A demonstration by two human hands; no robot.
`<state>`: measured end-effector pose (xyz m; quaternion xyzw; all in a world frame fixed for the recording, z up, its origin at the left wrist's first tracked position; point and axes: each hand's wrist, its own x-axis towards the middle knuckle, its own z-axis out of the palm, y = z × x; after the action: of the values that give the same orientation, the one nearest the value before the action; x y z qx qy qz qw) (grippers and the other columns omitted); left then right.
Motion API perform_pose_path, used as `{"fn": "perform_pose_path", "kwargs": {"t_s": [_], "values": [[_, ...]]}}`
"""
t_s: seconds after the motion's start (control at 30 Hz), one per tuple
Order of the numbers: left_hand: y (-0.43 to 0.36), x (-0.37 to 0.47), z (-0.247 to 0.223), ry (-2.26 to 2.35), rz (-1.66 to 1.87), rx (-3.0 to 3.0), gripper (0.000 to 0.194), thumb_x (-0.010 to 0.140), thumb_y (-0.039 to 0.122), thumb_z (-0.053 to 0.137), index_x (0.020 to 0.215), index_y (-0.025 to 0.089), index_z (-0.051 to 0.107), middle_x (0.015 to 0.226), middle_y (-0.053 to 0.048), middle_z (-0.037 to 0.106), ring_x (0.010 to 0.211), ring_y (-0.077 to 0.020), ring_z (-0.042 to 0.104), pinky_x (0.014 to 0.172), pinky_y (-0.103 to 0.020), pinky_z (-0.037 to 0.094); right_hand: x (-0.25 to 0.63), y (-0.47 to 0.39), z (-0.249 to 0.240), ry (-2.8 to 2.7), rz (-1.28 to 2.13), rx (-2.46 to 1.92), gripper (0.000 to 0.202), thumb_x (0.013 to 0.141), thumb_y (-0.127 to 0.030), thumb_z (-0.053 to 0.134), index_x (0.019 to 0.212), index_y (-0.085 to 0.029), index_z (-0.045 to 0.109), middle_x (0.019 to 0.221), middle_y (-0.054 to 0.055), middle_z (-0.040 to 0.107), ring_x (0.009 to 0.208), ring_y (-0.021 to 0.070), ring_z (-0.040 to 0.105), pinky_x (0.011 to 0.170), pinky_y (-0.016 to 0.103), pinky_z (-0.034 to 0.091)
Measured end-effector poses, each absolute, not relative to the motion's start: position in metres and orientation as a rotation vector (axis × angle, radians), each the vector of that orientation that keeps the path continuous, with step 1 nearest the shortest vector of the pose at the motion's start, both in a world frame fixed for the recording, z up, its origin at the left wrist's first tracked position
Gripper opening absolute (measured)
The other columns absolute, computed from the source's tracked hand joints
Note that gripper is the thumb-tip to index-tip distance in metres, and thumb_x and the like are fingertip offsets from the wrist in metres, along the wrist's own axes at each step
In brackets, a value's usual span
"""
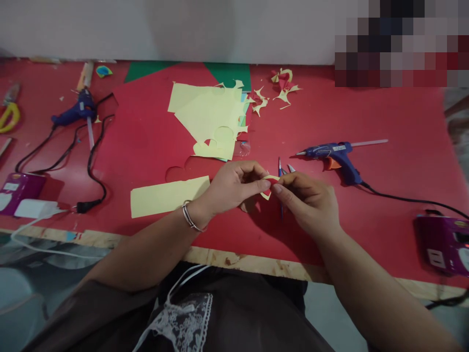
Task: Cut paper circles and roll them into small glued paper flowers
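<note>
Between my two hands is a small red and yellow paper cutout (268,188), pinched at both sides above the red table. My left hand (234,188), with bracelets at the wrist, grips its left side between thumb and fingers. The fingers of my right hand (311,200) close on its right edge. Just behind the hands lie scissors (290,168) and a thin blue tool (280,166), both partly covered. A pale yellow paper strip (161,198) rests left of my left hand, its right end by my wrist.
Pale yellow sheets with cut-out holes (205,117) lie on red paper (142,112). Paper scraps (284,88) are behind. A blue glue gun (333,154) lies right, its cord running to a purple box (443,244). Another glue gun (78,107) and yellow-handled scissors (9,115) lie left.
</note>
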<state>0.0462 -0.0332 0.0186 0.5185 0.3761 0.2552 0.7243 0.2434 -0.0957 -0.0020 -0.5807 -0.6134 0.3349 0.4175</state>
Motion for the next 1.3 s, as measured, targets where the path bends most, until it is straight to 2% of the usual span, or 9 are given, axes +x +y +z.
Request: {"fn": "perform_pose_path", "kwargs": {"t_s": [0.2,0.3,0.5,0.73,0.93,1.13,1.3], "values": [[-0.031,0.048,0.014,0.894,0.598,0.981,0.02,0.083,0.03,0.08,0.077,0.017,0.065,0.062,0.002,0.067,0.046,-0.0099,0.063,0.042,-0.019,0.045,0.244,-0.1,-0.006,-1.677,0.52,-1.424,0.005,0.097,-0.028,0.071,0.099,-0.024,0.074,0.079,-0.001,0.073,0.058,0.0113,0.061,0.055,0.026,0.045],[-0.031,0.049,0.012,0.905,0.627,0.904,0.019,0.081,0.026,0.08,0.075,0.017,0.064,0.065,0.002,0.068,0.048,-0.008,0.062,0.041,-0.017,0.042,0.243,-0.1,-0.007,-1.808,0.378,-1.342,0.012,0.095,-0.02,0.07,0.106,-0.024,0.073,0.084,0.001,0.075,0.058,0.0121,0.063,0.055,0.027,0.047],[-0.032,0.05,0.012,0.918,0.553,0.877,0.02,0.081,0.029,0.08,0.078,0.017,0.065,0.065,0.0,0.069,0.048,-0.0109,0.064,0.043,-0.02,0.047,0.241,-0.097,-0.004,-1.899,0.273,-1.289,0.013,0.098,-0.018,0.064,0.102,-0.025,0.073,0.084,0.002,0.076,0.061,0.0147,0.065,0.059,0.03,0.051],[-0.036,0.05,0.011,0.838,0.56,0.857,0.021,0.08,0.032,0.082,0.079,0.017,0.067,0.072,-0.002,0.072,0.057,-0.0099,0.065,0.047,-0.018,0.045,0.239,-0.099,-0.002,-1.772,0.35,-1.369,0.005,0.095,-0.021,0.066,0.091,-0.024,0.069,0.074,-0.001,0.07,0.054,0.0114,0.056,0.052,0.027,0.044],[-0.038,0.048,0.01,0.724,0.561,0.995,0.029,0.078,0.035,0.09,0.093,0.017,0.071,0.078,0.001,0.068,0.06,-0.008,0.062,0.051,-0.018,0.049,0.239,-0.1,-0.005,-1.576,0.541,-1.406,0.005,0.092,-0.019,0.069,0.089,-0.024,0.067,0.074,-0.002,0.068,0.058,0.0117,0.058,0.054,0.026,0.045],[-0.043,0.051,0.014,0.838,0.605,1.082,0.039,0.076,0.047,0.092,0.084,0.017,0.068,0.07,0.003,0.064,0.056,-0.0103,0.064,0.049,-0.021,0.054,0.236,-0.1,-0.007,-1.476,0.67,-1.434,0.006,0.091,-0.024,0.07,0.087,-0.024,0.066,0.069,-0.003,0.064,0.058,0.0116,0.055,0.053,0.025,0.043],[-0.044,0.055,0.011,0.907,0.66,1.098,0.042,0.075,0.05,0.091,0.08,0.017,0.066,0.065,0.002,0.065,0.051,-0.0114,0.064,0.046,-0.022,0.055,0.233,-0.097,-0.008,-1.436,0.716,-1.455,0.005,0.09,-0.025,0.069,0.087,-0.023,0.066,0.069,-0.003,0.063,0.057,0.011,0.054,0.052,0.025,0.041]]}}
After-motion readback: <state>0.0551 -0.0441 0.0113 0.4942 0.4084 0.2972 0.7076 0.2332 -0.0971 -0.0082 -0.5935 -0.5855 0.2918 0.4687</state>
